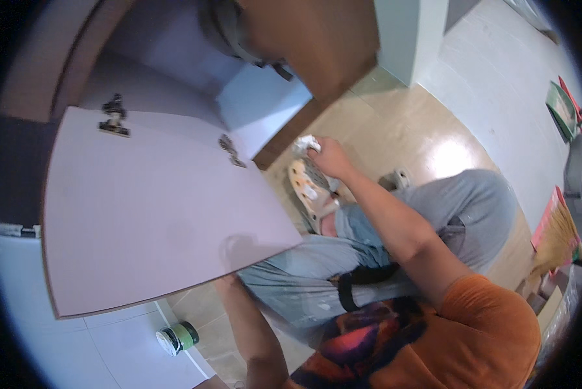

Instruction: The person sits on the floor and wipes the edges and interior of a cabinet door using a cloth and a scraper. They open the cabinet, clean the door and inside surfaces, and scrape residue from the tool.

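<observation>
My right hand is closed on a crumpled white wipe, just above the cream clog on my foot. Across the left lies a pale cabinet door, swung wide open. Two metal hinges, one upper left and one nearer the middle, join it to the cabinet. My left forearm reaches up to the door's lower edge. Behind that edge my left hand is hidden, so its fingers and anything in them cannot be seen.
Inside the open cabinet, a dark rounded fitting hangs at the top. A green and white tub lies at lower left. Along the right stand a straw broom and a green dustpan-like piece. A pale post rises beyond the cabinet.
</observation>
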